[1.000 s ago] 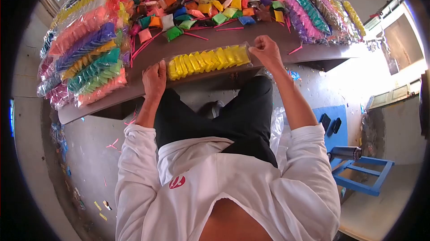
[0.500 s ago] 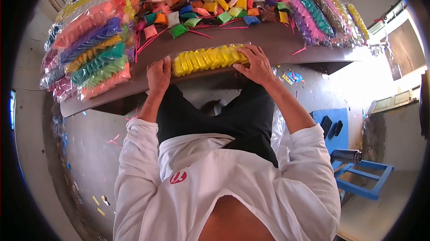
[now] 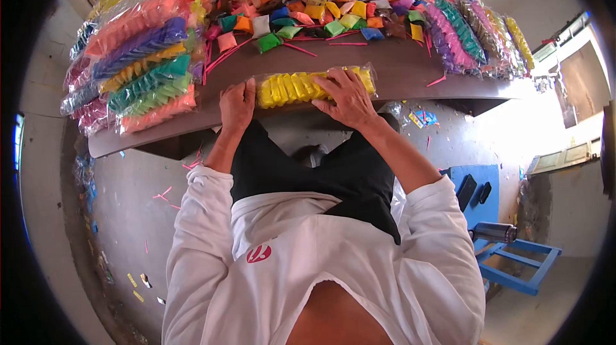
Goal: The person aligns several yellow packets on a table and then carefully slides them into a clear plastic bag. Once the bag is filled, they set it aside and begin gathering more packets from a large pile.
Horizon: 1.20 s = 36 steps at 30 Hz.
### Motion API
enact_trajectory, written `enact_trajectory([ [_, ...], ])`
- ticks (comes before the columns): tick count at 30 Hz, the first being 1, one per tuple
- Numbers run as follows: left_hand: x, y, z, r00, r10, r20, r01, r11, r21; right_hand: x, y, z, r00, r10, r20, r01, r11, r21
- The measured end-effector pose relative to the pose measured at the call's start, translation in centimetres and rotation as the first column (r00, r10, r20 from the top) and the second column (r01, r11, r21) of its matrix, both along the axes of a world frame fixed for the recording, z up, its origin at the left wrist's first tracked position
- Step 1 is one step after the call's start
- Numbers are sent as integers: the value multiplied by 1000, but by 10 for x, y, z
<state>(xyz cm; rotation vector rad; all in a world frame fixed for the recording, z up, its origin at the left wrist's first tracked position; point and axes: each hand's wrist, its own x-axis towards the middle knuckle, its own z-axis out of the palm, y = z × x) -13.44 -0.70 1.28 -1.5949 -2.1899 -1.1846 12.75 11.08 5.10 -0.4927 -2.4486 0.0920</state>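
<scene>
A long clear plastic bag with a row of yellow packets [image 3: 289, 90] lies along the front edge of the brown table. At its left end my left hand [image 3: 237, 104] is closed, thumb and fingers pinching the bag. My right hand [image 3: 350, 100] lies over the right half of the bag. Its fingers are spread across the packets, with the thumb apart near the front side. Beyond the right hand, the bag's clear right end [image 3: 367, 77] sticks out. The right palm and fingers hide some of the packets.
Filled bags of coloured packets [image 3: 141, 69] are stacked at the left; more bags [image 3: 455, 37] lie at the right. A heap of loose packets [image 3: 321, 15] covers the back. Pink strips [image 3: 298, 49] lie before it. A blue stool [image 3: 478, 197] stands at the right.
My right hand has slid left along the bag from its right end, exposing that end. My left hand still holds the left end. The whole view has shifted slightly.
</scene>
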Motion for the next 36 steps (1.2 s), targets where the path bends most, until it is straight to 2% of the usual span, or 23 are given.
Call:
enact_trajectory([
  [7, 0, 1, 2, 1000, 12, -3, -12, 1000, -10, -7, -15, 14, 999, -19, 36, 19, 1000, 3],
  [10, 0, -1, -1, 1000, -3, -6, 3, 1000, -4, -29, -32, 24, 997, 50, -58, -49, 998, 28],
  [14, -3, 3, -6, 999, -22, -34, 24, 998, 58, -44, -33, 8, 999, 28, 19, -28, 999, -26],
  [15, -1, 0, 1, 1000, -22, -15, 22, 1000, -18, -43, -33, 8, 1000, 27, 8, -27, 999, -45],
  [18, -2, 1, -1, 999, -44, -12, 44, 998, 36, -37, -35, 11, 997, 35, -76, -38, 998, -47],
  [21, -4, 1, -4, 1000, -21, 13, 22, 999, -26, -15, -16, 12, 989, -33, -141, 35, 999, 8],
  [24, 3, 0, 3, 1000, -16, 11, 16, 999, 32, 19, 13, 12, 951, -246, -186, 251, 968, 2],
  [26, 1, 1, 1, 1000, -17, -3, 17, 1000, 5, 44, 37, -16, 923, -335, -191, 320, 942, -102],
  [29, -3, 4, -4, 999, -6, -34, 6, 1000, 8, 69, 51, -30, 918, -346, -195, 314, 932, -180],
  [32, -3, 2, -3, 999, -6, -46, 6, 1000, 0, 78, 46, -2, 906, -384, -176, 361, 921, -147],
  [36, 2, -1, 3, 999, -1, -47, 0, 1000, -26, 51, 14, 38, 945, -188, -268, 206, 978, 40],
])
